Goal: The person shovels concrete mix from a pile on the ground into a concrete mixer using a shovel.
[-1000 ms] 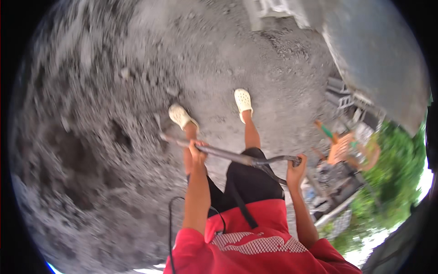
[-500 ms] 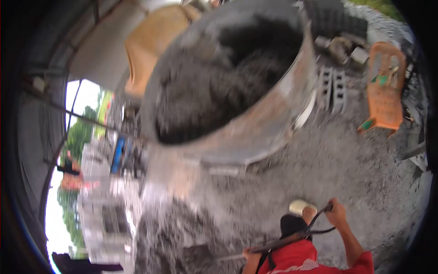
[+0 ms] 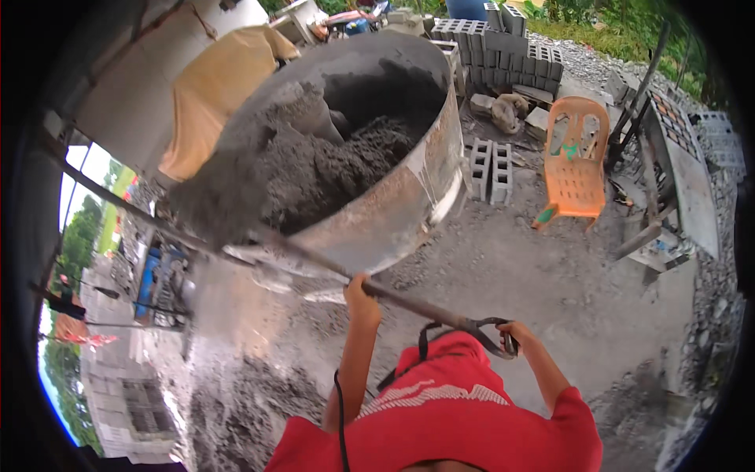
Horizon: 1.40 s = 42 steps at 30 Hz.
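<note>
Grey dirt ground [image 3: 480, 259] is spreading through an open work yard. Nearest, the right hand [image 3: 519, 337] is grasping the looped handle of a shovel [image 3: 417, 307], and the left hand [image 3: 362, 300] is wrapping its fingers around the shaft farther along. The shovel is slanting up and leftward, its far end reaching the rim of a big round drum [image 3: 377, 228]. Blurred dark material [image 3: 216, 193] is hiding the blade, so whether it is resting there or dropping cannot be told.

Judging by how things are lying, the shovelling is partway along: plenty of mix is already sitting in the drum, this load is at the rim, and a loose pile [image 3: 255, 413] is lying on the ground at lower left. How much is left is not showing.

Open at the top, the drum is holding a lumpy, dark grey mix [image 3: 350, 169], heaped unevenly, with grey residue coating its inner wall. Farther off, two hollow blocks [image 3: 491, 171] are standing beside an orange chair [image 3: 574, 185], and a block stack [image 3: 503, 59] is rising behind them.
</note>
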Each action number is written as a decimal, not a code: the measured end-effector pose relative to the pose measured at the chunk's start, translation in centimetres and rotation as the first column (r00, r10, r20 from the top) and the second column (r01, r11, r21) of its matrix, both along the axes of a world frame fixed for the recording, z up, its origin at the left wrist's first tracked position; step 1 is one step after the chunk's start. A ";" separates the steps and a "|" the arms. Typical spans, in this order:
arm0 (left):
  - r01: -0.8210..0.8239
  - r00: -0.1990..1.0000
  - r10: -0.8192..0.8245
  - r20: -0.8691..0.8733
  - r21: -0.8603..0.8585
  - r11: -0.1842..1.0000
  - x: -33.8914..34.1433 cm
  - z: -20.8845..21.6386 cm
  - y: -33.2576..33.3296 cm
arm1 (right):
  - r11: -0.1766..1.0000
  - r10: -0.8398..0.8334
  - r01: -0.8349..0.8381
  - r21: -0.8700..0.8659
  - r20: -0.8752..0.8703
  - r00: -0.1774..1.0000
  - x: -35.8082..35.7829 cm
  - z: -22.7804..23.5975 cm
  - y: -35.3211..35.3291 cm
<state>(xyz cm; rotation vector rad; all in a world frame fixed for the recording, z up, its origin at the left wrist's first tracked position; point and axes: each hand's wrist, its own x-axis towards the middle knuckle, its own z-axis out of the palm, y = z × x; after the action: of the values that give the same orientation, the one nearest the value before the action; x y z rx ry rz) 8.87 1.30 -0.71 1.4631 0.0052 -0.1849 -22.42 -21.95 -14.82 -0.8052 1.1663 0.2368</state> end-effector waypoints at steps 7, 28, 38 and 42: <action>0.213 0.606 -0.593 -0.530 -0.610 0.763 -8.1 0.3 -7.0 | 0.490 0.350 -0.198 0.849 0.016 0.936 -2.3 14.4 4.9; -0.211 0.843 -0.231 -0.485 -0.694 0.688 -10.3 -1.9 18.6 | 0.594 -0.313 0.452 -0.665 0.327 0.892 -5.1 2.1 19.8; -0.878 0.451 0.375 -0.810 -0.478 0.023 -19.9 -19.5 38.7 | 0.219 0.829 -0.240 -0.946 0.051 0.557 10.4 19.2 25.8; -0.975 0.203 0.418 -0.886 -0.223 0.000 -30.8 -27.3 37.6 | -0.130 0.989 0.058 -0.990 -0.134 -0.070 15.4 21.9 29.6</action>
<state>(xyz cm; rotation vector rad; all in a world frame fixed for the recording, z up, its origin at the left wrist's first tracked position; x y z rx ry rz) -21.96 38.91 -28.03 0.1395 1.1980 0.3064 -7.06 7.70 7.04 -2.3348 -0.7373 -0.0353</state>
